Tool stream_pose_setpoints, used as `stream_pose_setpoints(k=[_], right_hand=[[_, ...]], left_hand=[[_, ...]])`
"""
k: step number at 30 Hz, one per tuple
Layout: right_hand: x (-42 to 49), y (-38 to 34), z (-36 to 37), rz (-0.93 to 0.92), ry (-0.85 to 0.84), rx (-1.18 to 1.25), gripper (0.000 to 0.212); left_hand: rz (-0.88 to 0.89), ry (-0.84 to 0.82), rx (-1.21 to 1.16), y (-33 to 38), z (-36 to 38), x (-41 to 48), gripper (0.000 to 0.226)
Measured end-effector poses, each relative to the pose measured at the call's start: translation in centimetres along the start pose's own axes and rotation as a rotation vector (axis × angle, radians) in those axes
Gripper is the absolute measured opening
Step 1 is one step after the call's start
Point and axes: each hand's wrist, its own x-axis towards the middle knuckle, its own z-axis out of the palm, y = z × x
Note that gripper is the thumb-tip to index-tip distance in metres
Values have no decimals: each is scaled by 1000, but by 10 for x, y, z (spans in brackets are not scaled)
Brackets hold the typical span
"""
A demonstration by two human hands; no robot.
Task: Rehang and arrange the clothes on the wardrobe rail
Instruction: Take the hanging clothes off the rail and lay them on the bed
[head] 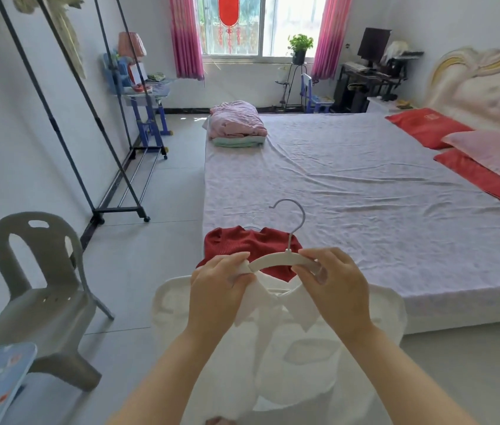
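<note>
Low in the middle of the frame, the left hand [221,286] is pinching the collar of a white shirt [291,357] against one end of a white hanger [279,259], fingers curled round both. The right hand [334,286] is gripping the hanger's other end, thumb and fingers closed on it. The hanger's metal hook is pointing up and away from the person, and the shirt is drooping down from the hands toward the bottom edge.

Just behind the hands, a red top [251,243] on another hanger is lying at the near corner of the bed [365,194], which is filling the middle and right of the frame. A folded pink quilt [236,121] is sitting at the bed's far left corner, with red and pink pillows [472,154] along the right edge.

At the left, the dark clothes rack [95,142] is standing against the wall; its rail is out of view. A grey plastic chair [43,289] is sitting at lower left.
</note>
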Motion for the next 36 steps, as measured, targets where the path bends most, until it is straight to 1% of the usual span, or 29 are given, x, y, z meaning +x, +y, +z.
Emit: stream_pose_setpoints(k=[3, 5, 11, 17, 20, 23, 26, 28, 31, 33, 36], right_hand=[[40, 21, 42, 10, -15, 8, 28], [65, 32, 68, 47, -25, 45, 28], [133, 62, 134, 139, -55, 107, 25], [194, 99, 201, 191, -168, 93, 24], [224, 121, 236, 198, -233, 97, 23], [252, 145, 272, 234, -322, 98, 20], [277, 168, 311, 308, -469, 55, 19], [292, 184, 339, 349, -597, 24, 26], [304, 203, 373, 392, -858, -39, 46], [300, 210, 385, 408, -968, -62, 48], [282, 215, 387, 418, -1040, -50, 47]], left_hand=[[-23, -29, -34, -25, 22, 53, 35], [-52, -64, -44, -39, 35, 89, 31], [-60, -109, -4, -76, 68, 180, 28], [-177, -145, 9, -109, 102, 256, 35], [-255, -161, 11, -126, 122, 291, 26], [-331, -179, 63, -146, 146, 326, 28], [-400, -215, 125, -170, 169, 357, 36], [-443, -259, 177, -185, 180, 371, 44], [-505, -321, 238, -200, 191, 381, 51], [-529, -346, 260, -206, 196, 384, 49], [-546, -387, 280, -212, 203, 387, 41]])
